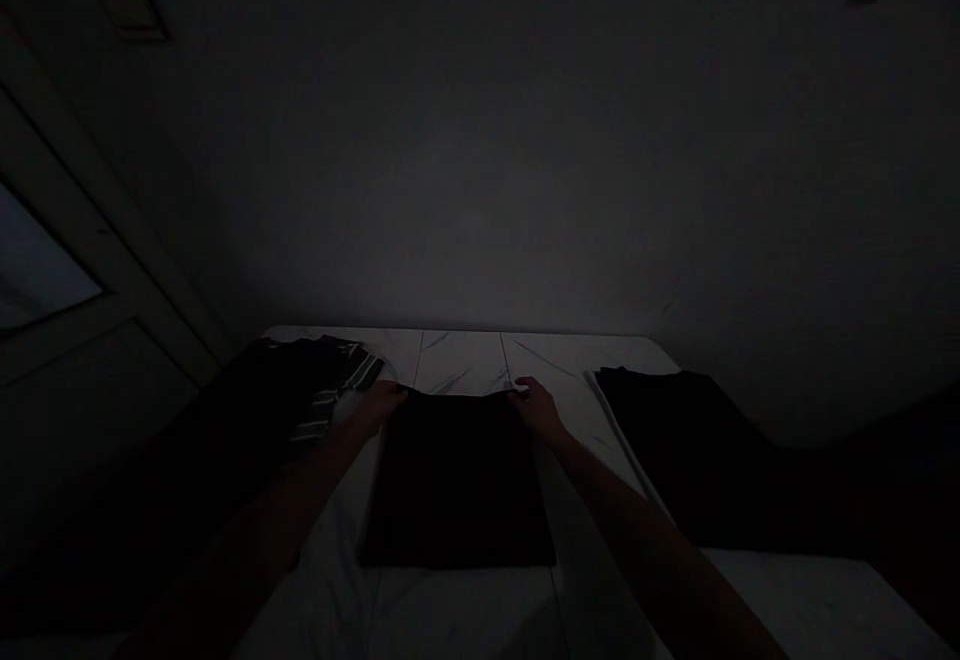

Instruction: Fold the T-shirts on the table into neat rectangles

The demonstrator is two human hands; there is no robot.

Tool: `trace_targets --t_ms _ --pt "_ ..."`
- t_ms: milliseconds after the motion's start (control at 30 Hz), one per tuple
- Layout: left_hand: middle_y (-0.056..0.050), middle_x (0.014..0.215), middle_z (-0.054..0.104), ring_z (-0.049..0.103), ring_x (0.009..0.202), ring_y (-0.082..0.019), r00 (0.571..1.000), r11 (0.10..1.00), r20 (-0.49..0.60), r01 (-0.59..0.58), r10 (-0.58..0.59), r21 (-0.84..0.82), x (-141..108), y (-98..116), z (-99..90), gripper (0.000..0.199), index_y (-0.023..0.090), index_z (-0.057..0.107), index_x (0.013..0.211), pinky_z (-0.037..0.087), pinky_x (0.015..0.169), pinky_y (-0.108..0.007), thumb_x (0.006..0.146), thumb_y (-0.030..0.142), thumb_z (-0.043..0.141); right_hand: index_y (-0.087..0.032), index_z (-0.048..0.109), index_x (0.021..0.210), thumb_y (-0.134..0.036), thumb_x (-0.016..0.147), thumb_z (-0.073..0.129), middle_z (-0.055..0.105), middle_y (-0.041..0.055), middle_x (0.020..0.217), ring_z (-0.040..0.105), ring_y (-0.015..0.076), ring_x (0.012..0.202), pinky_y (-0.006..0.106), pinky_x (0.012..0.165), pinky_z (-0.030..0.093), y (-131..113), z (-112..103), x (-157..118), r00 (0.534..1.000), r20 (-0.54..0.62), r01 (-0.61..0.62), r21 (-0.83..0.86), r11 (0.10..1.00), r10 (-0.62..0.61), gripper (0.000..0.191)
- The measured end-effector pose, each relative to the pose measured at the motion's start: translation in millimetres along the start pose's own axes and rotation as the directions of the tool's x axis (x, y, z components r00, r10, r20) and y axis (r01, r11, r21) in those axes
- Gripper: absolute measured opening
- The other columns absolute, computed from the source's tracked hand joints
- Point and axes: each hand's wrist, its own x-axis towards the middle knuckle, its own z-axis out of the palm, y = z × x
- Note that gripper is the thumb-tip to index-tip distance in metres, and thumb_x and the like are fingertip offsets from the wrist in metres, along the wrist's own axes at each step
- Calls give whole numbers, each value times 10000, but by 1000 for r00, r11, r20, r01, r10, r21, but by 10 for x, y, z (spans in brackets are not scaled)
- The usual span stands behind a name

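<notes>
A black folded garment (459,485) lies flat in the middle of the white marbled table (465,355), its exact kind lost in the dark. My left hand (381,404) pinches its far left corner. At the far right corner, my right hand (538,408) grips the cloth between thumb and fingers. The far edge sags slightly between the two hands. Both forearms reach in from the near side, one along each side of the garment.
To the left lies a heap of dark clothes (225,430) with a striped piece (322,410) showing. Black folded cloth (697,460) is stacked at right. A grey wall (465,160) rises behind the table; a door (97,270) stands at left. The room is dim.
</notes>
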Motion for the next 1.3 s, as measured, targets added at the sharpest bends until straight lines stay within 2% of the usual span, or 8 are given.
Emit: trace_targets --t_ms 167,367,467,600,800,967,1100,1300 --pt "-151 1104 718 662 1102 -267 976 971 -164 -102 140 217 7 68 69 267 127 662 1106 501 959 -388 905 165 490 -163 607 1241 -269 927 585 760 96 1003 717 220 928 305 828 512 -77 4 -49 999 -36 -22 -45 999 20 332" --pt "-222 1394 580 529 1343 -282 912 861 -149 -291 381 417 -292 187 213 471 72 528 1376 399 1134 -466 951 80 325 -121 550 1356 -221 956 515 680 177 1249 661 264 1122 350 937 488 -299 -63 -154 993 -120 -14 -184 983 -8 414" --pt "-140 1415 607 527 1356 -260 855 755 0 -457 518 469 -573 186 390 431 176 587 1359 375 1172 -464 981 163 380 -161 617 1314 -190 987 417 635 155 1357 610 249 1226 355 1038 447 -415 -26 -314 964 16 259 -310 915 -267 384" --pt "-131 1558 479 381 1470 -354 804 601 163 -546 572 583 -824 88 576 467 251 552 1441 254 1191 -651 996 359 459 -178 552 1431 -411 1006 469 493 144 1537 370 313 1470 499 1210 260 -362 119 -539 815 305 575 -322 752 -493 492" --pt "-165 1606 391 328 1496 -360 825 554 152 -489 544 674 -754 55 519 519 232 489 1499 236 1181 -666 1012 401 424 -159 403 1547 -540 1006 427 329 154 1629 189 325 1543 569 1238 135 -203 188 -577 835 339 541 -363 759 -433 662" --pt "-185 1594 407 353 1480 -367 879 656 68 -401 472 639 -811 122 272 523 156 496 1481 299 1165 -618 1002 347 406 -113 470 1494 -395 999 455 409 186 1585 311 320 1501 520 1220 250 -271 -24 -600 892 240 441 -273 855 -383 570" --pt "-186 1286 680 609 1234 -296 924 800 -82 -277 374 531 -1300 -108 -47 460 121 673 1238 438 1083 -415 973 395 415 -155 617 1333 -369 978 455 662 172 1317 635 286 1191 419 1044 474 -56 -358 -1039 985 -8 168 -136 976 -171 445" --pt "-64 943 785 726 929 -283 1000 947 -5 -11 13 321 -2228 -515 -171 396 264 742 840 533 843 -362 871 547 466 -198 737 1052 -562 925 470 778 99 893 731 260 787 337 684 546 256 -602 -2143 978 179 -136 147 980 109 469"
